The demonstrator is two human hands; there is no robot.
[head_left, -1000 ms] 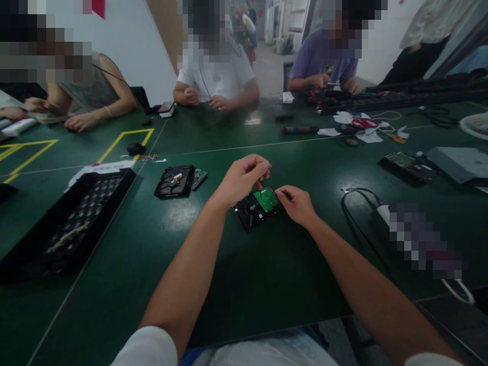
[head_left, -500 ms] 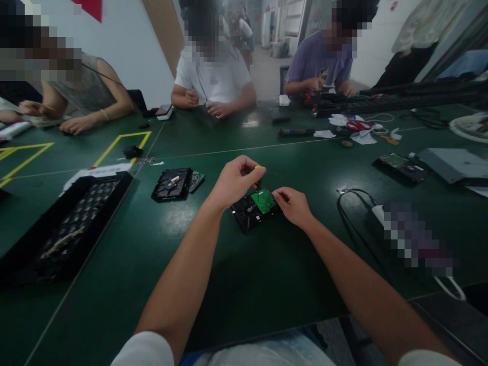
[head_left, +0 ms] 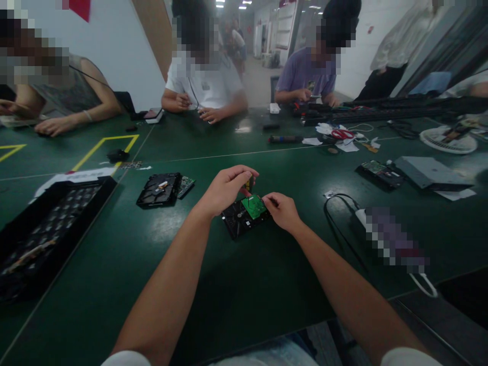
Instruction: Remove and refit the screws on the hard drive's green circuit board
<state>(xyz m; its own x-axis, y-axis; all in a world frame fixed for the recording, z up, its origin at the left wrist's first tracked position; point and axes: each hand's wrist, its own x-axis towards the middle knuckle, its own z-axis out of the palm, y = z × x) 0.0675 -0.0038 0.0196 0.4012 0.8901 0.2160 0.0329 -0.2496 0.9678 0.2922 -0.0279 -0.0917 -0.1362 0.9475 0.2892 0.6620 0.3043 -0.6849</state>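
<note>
A black hard drive (head_left: 237,225) with a green circuit board (head_left: 254,208) on its upper face lies on the table in front of me. My left hand (head_left: 223,192) is closed around a small screwdriver (head_left: 248,185) with a yellow and dark handle. Its thin shaft points down at the board, though I cannot tell whether the tip sits in a screw. With fingers pinched together, my right hand (head_left: 284,210) grips the drive's right edge, beside the board; the fingertips are partly hidden.
Left of my hands lie another hard drive (head_left: 159,190) and a loose circuit board (head_left: 185,186). A long black tray (head_left: 95,195) stands at far left. On the right are a cable (head_left: 335,223), a third drive (head_left: 379,174) and a grey metal box (head_left: 432,172). Co-workers sit opposite.
The whole view has shifted, so things appear further left and slightly lower. My left hand has turned a little on the screwdriver, its fingers more extended; the right hand stays at the drive's edge.
</note>
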